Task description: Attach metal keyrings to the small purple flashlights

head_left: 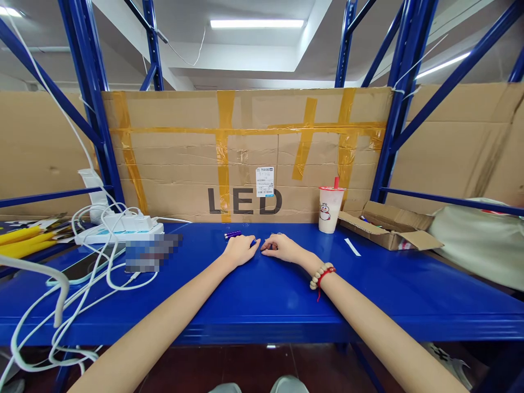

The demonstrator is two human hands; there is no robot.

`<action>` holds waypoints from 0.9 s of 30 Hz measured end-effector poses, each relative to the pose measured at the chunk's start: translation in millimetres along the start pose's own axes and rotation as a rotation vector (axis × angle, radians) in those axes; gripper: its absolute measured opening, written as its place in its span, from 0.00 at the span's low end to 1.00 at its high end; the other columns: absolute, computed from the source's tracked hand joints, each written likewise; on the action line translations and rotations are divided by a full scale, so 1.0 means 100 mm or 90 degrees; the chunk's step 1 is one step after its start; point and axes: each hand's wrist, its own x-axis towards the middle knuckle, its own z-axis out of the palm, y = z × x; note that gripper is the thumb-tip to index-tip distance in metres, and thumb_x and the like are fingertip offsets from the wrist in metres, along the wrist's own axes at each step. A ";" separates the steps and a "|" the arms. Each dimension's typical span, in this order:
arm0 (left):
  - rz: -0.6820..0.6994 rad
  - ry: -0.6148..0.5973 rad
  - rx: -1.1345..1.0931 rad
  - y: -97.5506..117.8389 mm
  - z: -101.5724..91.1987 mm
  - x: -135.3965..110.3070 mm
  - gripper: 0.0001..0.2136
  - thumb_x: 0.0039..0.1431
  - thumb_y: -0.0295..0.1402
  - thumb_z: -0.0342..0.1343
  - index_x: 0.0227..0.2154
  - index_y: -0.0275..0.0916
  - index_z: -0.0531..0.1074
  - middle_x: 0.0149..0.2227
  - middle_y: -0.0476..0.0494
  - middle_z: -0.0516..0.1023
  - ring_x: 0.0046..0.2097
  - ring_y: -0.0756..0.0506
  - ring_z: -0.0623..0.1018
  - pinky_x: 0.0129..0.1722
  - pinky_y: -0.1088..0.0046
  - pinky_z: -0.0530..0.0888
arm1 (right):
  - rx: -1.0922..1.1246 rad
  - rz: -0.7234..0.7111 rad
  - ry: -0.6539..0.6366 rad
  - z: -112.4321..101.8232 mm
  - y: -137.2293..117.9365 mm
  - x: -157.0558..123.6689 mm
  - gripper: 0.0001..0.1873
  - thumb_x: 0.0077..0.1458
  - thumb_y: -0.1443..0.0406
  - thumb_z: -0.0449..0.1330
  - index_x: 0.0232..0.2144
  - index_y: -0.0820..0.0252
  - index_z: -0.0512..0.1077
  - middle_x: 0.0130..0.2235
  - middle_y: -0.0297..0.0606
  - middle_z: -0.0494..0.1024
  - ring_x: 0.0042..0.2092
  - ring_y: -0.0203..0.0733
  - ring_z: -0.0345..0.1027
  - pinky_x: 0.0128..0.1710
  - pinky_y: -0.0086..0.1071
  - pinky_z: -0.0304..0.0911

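Observation:
Both my hands rest on the blue shelf top [262,295], close together at its middle. My left hand [239,250] has its fingers curled around a small blue object [253,242] that pokes out at the fingertips. My right hand [282,248] lies palm down with fingers pinched toward the left hand's tips; what it holds, if anything, is too small to see. A beaded bracelet with a red cord [321,275] is on my right wrist. A small purple cylinder [232,234] lies just behind my left hand.
A drink cup with a red straw [329,208] stands right of my hands, beside an open cardboard box [387,225]. A white power strip [118,226], loose white cables [82,295] and a phone [84,266] lie on the left. A taped cardboard panel marked LED [245,153] backs the shelf.

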 end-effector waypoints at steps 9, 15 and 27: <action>0.004 0.004 -0.004 0.00 0.00 -0.01 0.20 0.62 0.41 0.36 0.34 0.38 0.72 0.34 0.40 0.78 0.39 0.41 0.76 0.34 0.68 0.69 | 0.067 -0.004 -0.012 -0.01 -0.02 -0.01 0.10 0.48 0.60 0.60 0.30 0.61 0.75 0.29 0.36 0.76 0.29 0.34 0.66 0.31 0.27 0.61; 0.007 0.002 -0.017 0.00 0.00 -0.02 0.19 0.62 0.40 0.36 0.34 0.38 0.72 0.34 0.40 0.78 0.40 0.40 0.76 0.35 0.67 0.69 | 0.085 0.016 -0.018 0.00 -0.04 -0.02 0.16 0.49 0.54 0.58 0.28 0.62 0.74 0.27 0.35 0.75 0.28 0.34 0.66 0.29 0.27 0.61; 0.018 0.007 -0.001 -0.02 0.03 -0.01 0.20 0.62 0.41 0.35 0.34 0.38 0.72 0.34 0.40 0.78 0.39 0.41 0.76 0.35 0.69 0.69 | 0.060 0.031 -0.003 -0.04 -0.04 -0.03 0.13 0.44 0.57 0.63 0.27 0.62 0.73 0.27 0.35 0.76 0.29 0.35 0.67 0.30 0.27 0.60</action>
